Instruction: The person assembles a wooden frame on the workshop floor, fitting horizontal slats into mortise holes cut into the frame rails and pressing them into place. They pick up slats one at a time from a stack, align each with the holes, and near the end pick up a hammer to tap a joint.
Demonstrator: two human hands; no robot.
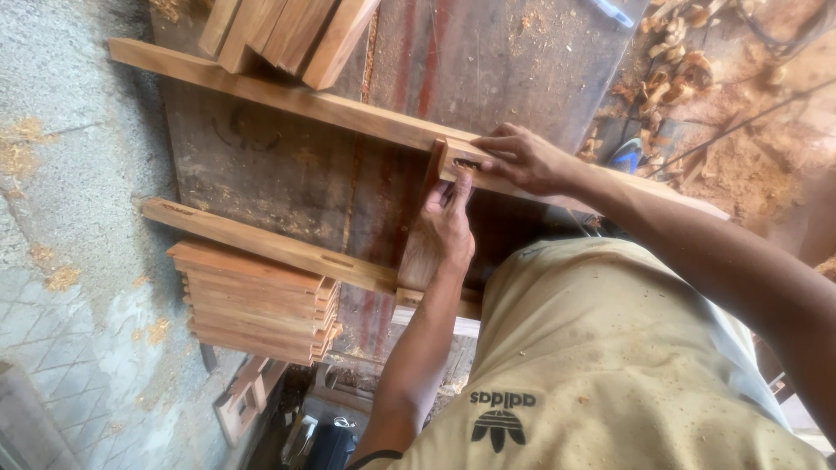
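Two long wooden rails lie across a dark workbench [261, 174]: the upper rail [287, 97] and the lower rail [252, 239], which has a mortise slot. A short wooden crosspiece [420, 252] stands between them. My left hand [446, 228] grips this crosspiece near its top. My right hand [522, 158] presses on the upper rail where the crosspiece's end meets a slot in it.
A stack of short tenoned boards [252, 313] rests on the bench below the lower rail. More boards [287, 30] lie at the top. Wood shavings [679, 61] and cables cover the sawdusty floor at right. Concrete and paving lie at left.
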